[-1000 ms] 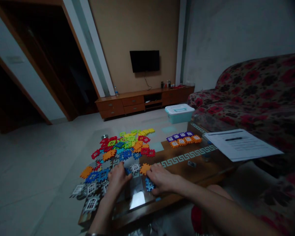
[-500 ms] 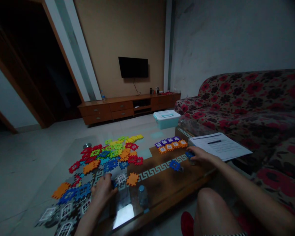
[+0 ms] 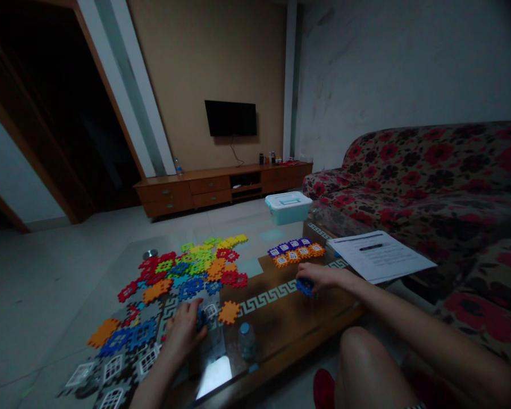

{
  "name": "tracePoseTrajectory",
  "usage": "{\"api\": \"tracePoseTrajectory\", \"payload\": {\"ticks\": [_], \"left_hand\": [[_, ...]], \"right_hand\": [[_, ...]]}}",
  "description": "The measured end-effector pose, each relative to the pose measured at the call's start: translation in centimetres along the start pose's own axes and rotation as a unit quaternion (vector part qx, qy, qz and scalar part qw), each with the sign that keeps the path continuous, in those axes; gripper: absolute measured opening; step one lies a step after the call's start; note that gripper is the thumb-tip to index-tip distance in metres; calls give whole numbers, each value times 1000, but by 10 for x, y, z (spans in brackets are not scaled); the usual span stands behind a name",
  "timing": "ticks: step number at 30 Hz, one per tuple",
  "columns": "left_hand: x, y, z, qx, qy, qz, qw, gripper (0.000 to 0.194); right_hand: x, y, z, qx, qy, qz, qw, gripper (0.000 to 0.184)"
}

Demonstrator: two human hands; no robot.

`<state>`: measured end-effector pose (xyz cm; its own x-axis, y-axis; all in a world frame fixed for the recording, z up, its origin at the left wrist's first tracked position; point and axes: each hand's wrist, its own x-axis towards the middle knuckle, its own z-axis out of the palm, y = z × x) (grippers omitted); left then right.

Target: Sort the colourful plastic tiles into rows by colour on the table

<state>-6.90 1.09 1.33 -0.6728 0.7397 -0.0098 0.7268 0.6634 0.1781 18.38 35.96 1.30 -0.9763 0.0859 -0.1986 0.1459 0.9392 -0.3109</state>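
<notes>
While the head view shows both hands low over the glass-topped worktop (image 3: 270, 326), the coloured tiles lie at different stages of order. Two short rows look finished enough: a purple row (image 3: 289, 246) and, along its near side, an orange row (image 3: 298, 254), both with white window inserts. The larger share is loose, as the mixed heap (image 3: 201, 264) on the person's left overlaps in red, lime, yellow, orange and blue, with no rows to be made out. Judging by that, only a small part of the tiles is arranged.

The right hand (image 3: 321, 276) has its grip closed on a blue tile (image 3: 305, 286) over the patterned band, just on the near side of the orange row; whether that tile is lifted or resting, I cannot tell. The left hand (image 3: 183, 329) has its grip bent round a dark blue tile (image 3: 201, 318), mostly hidden by the fingers, near a lone orange tile (image 3: 229, 312) that lies flat.

Every tile whose outline shows is flat and squarish, with toothed edges. Some have open centres; the grey tiles (image 3: 113, 368) at the near left corner carry white window frames. A capped bottle (image 3: 247, 343) stands close to the near edge, papers (image 3: 381, 258) lie on the right, and a lidded teal box (image 3: 289, 210) sits beyond the rows.
</notes>
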Motion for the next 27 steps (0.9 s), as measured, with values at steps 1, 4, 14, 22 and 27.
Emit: {"api": "tracePoseTrajectory", "payload": {"ticks": [1, 4, 14, 22, 27], "left_hand": [[0, -1, 1, -4, 4, 3, 1000, 54], [4, -6, 5, -32, 65, 0, 997, 54], [21, -12, 3, -330, 256, -72, 906, 76], [18, -11, 8, -326, 239, -115, 908, 68], [13, -11, 7, -294, 241, -122, 917, 63]], "right_hand": [[-7, 6, 0, -6, 6, 20, 1000, 48], [-36, 35, -3, -12, 28, 111, 993, 39], [-72, 102, -2, 60, 143, 135, 979, 51], [-50, 87, 8, 30, 189, 143, 971, 37], [-34, 70, 7, -10, 236, 129, 963, 35]]}}
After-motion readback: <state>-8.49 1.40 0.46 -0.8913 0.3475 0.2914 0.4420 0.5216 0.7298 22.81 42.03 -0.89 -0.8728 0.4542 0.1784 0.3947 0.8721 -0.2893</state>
